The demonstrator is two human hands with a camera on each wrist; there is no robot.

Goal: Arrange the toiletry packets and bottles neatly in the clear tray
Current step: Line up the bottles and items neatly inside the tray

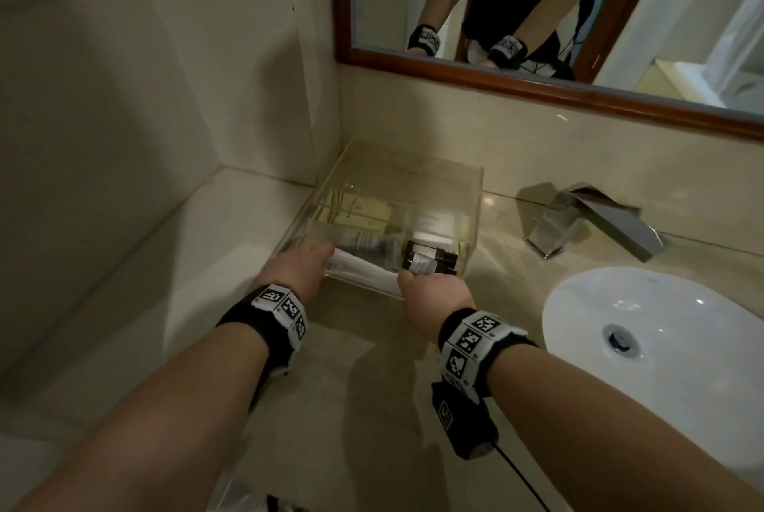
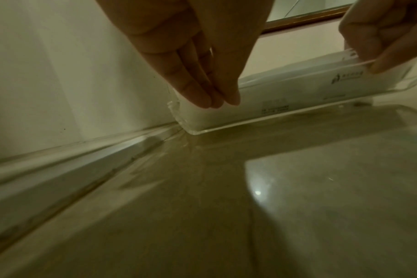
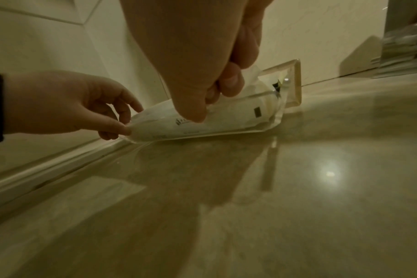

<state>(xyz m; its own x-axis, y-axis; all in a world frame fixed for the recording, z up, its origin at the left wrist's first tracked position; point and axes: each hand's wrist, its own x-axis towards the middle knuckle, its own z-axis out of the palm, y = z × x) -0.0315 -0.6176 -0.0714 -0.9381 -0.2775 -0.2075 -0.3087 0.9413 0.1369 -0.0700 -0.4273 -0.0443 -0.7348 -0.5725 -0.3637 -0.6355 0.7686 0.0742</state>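
The clear tray (image 1: 475, 197) (image 2: 202, 131) (image 3: 295, 84) stands in the counter's corner by the wall. A long white packet (image 1: 359, 268) (image 2: 298, 88) (image 3: 229, 116) leans inside its near wall. Behind the packet lie dark bottles (image 1: 430, 259), a small white item (image 1: 430, 231) and beige packets (image 1: 355, 209). My left hand (image 1: 302, 267) (image 2: 217, 101) (image 3: 129, 120) touches the tray's near-left corner with straight fingers. My right hand (image 1: 430, 288) (image 2: 374, 56) (image 3: 210, 97) pinches the near wall, thumb outside, fingers curled over the rim against the packet's top.
A chrome faucet (image 1: 595, 222) and a white basin (image 1: 661, 325) lie right of the tray. A wood-framed mirror (image 1: 537, 86) hangs above the counter. Tiled wall and a low ledge (image 1: 165, 263) close the left side. Glossy counter (image 1: 372, 346) stretches in front of the tray.
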